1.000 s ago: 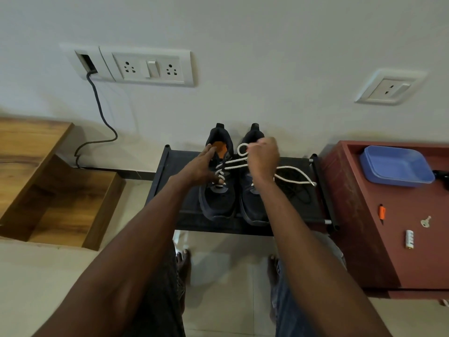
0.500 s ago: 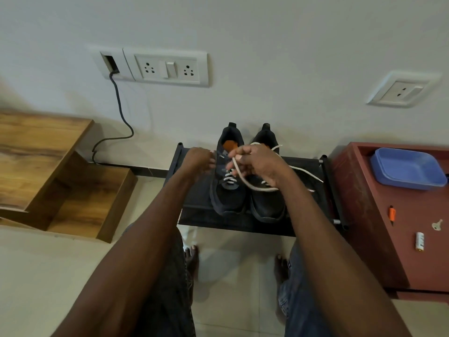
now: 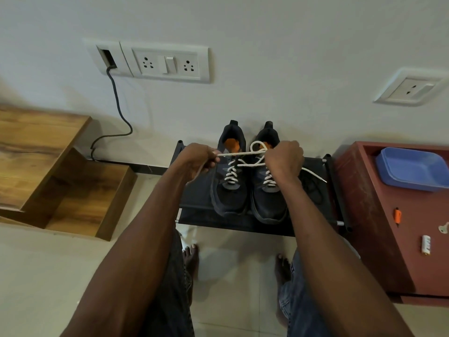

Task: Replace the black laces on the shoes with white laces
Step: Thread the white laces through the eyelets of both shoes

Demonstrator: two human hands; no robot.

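- Two black shoes (image 3: 247, 181) sit side by side on a low black rack (image 3: 194, 205), toes toward the person, heels near the wall.
- Left hand (image 3: 199, 161) pinches one end of a white lace (image 3: 240, 154), stretched taut sideways to the right hand (image 3: 283, 160).
- Right fingers are clenched around a lace loop above the right shoe.
- Open rack lies either side.

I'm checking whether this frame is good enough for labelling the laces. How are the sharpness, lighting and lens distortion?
Head view: the white lace and both shoes are sharp, with no motion blur on the left hand or right hand. Lighting is soft and even, with faint shadows on the wall. Wide-angle distortion tilts the wall socket near the right edge.
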